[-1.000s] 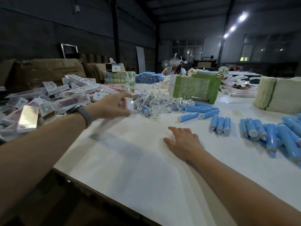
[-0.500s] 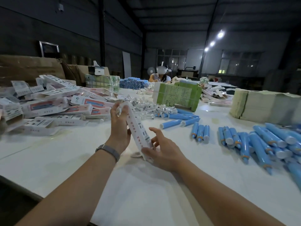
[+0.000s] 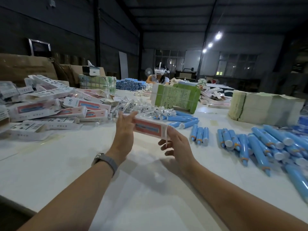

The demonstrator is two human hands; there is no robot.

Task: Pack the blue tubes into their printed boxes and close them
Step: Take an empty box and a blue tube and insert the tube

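Box turned level between both hands, its end flap hanging open.
Half a second earlier it stood on end; now left hand [image 3: 124,130] and right hand [image 3: 177,145] fingers grasp the box [image 3: 147,128] above the white surface [image 3: 66,164], ready for loading. Tubes [image 3: 260,144] lie right, boxes [image 3: 50,110] left; dim warehouse beyond.

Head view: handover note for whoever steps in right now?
Left hand and right hand hold one printed box between them above the table, its right end flap open.
Whether a tube is inside cannot be seen.
Loose blue tubes lie to the right; the pile of boxes sits to the left.
Left: fill this box if empty, close it, then pack the rest.
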